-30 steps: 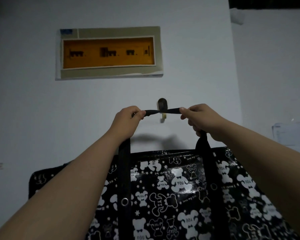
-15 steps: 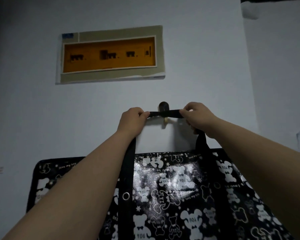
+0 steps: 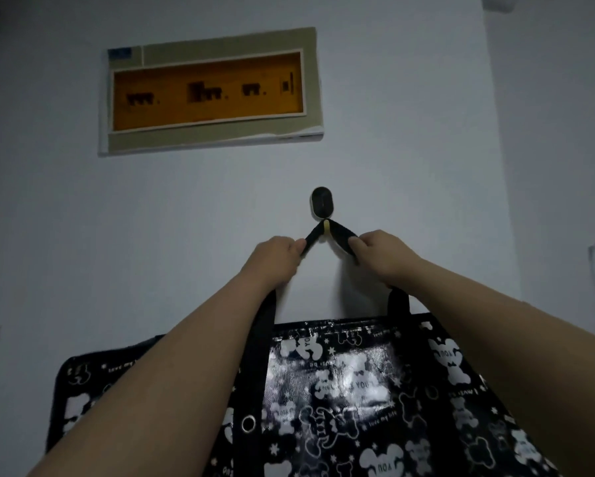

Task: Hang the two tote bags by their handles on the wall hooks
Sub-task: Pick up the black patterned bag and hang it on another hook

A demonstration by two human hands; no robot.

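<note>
Head view: we see both of our hands up near the wall. Our left hand is closed tight on the black handle of the tote bag. Our right hand is closed tight on the same handle, on the other side. The handle goes up from each hand to a point over the wall hook, so it makes an upside-down V. The hook has a dark oval top. The bag hangs below our hands, just beside the wall. It is shiny black with white bears on it. The wall is plain and pale. A box with an orange window sits high on it. The room is dim.
</note>
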